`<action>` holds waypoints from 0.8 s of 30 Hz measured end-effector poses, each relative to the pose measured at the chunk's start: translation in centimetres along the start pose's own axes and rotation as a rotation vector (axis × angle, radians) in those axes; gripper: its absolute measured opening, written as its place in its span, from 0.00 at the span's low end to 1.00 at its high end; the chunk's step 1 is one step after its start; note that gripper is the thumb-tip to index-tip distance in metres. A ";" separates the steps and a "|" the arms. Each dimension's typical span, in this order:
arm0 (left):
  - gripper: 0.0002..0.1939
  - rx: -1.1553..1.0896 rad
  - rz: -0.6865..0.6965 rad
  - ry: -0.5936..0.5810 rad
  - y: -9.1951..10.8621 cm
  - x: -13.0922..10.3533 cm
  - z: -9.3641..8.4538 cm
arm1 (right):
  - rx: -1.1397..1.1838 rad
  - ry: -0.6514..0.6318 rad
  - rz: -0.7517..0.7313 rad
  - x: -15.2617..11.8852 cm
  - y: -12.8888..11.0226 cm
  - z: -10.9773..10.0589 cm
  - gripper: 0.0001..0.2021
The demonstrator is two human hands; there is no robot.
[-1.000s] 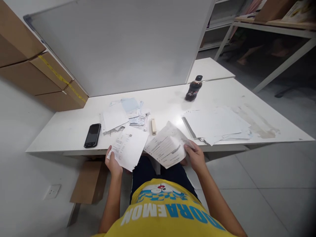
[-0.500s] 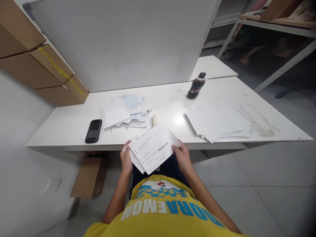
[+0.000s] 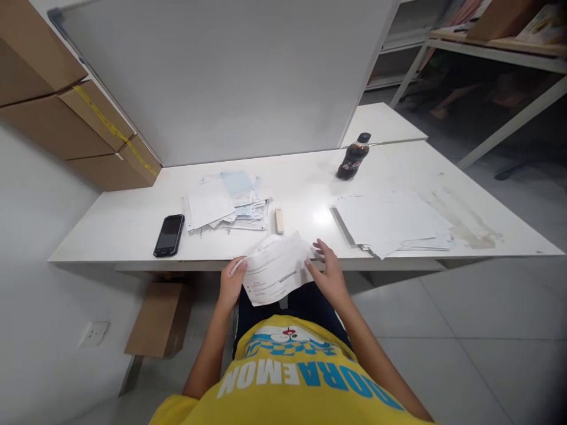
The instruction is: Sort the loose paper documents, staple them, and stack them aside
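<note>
My left hand (image 3: 231,283): pinches the left edge of white paper sheets with dark print (image 3: 271,274)
My right hand (image 3: 328,273): fingers spread at the sheets' right edge
Just beyond the sheets: a small beige oblong object (image 3: 279,221) on the white desk (image 3: 301,177)
To my left: a black rectangular phone (image 3: 169,235) near a loose pile of white and pale-blue papers (image 3: 209,203)
To my right: a white paper stack (image 3: 390,221), a black-capped plastic bottle of dark drink (image 3: 353,159) behind it

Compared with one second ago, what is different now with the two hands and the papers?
The left hand moved right and the right hand left, bringing their separate sheets together, overlapping. The left grip holds them; the right grip has spread open at their right edge, contact unclear. The phone, bottle, small beige item, left paper pile and right paper pile stayed in place.
</note>
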State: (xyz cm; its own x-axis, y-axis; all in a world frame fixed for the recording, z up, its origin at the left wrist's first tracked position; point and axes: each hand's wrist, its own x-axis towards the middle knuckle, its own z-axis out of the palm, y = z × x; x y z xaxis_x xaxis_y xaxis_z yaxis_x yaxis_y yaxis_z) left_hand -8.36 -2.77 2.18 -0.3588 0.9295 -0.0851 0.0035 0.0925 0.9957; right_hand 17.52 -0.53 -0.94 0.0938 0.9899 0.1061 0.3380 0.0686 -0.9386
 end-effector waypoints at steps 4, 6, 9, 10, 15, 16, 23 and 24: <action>0.11 0.139 0.197 -0.146 3.9 -0.2 0.6 | 0.117 -0.105 -0.005 1.5 -0.6 -1.4 0.38; 0.09 0.192 0.353 -0.206 6.0 -0.3 1.1 | 0.252 -0.116 0.016 2.4 -1.8 -1.9 0.37; 0.09 0.212 0.628 -0.149 7.9 0.2 2.2 | 0.415 0.010 -0.061 3.9 -4.0 -2.7 0.33; 0.09 0.208 0.691 -0.118 8.1 0.6 2.6 | 0.437 0.054 -0.105 4.3 -4.6 -2.9 0.31; 0.10 0.162 0.661 -0.025 5.9 3.4 4.5 | 0.358 0.057 -0.118 5.3 -3.7 -3.1 0.17; 0.10 0.134 0.613 -0.013 5.0 4.0 4.7 | 0.342 0.040 -0.087 5.2 -3.1 -2.9 0.15; 0.15 0.013 0.262 -0.046 0.1 6.3 5.1 | 0.306 0.047 -0.021 4.6 -0.8 -2.4 0.15; 0.15 0.018 0.247 -0.059 -0.1 6.4 5.1 | 0.306 0.036 0.002 4.6 -0.9 -2.4 0.15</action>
State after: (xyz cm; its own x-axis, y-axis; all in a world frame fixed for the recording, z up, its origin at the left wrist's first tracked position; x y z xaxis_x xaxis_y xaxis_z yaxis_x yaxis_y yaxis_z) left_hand -5.92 4.97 1.37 -0.2897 0.9439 0.1586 0.1013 -0.1345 0.9857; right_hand 19.85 3.65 1.18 0.1289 0.9855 0.1101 0.0410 0.1057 -0.9936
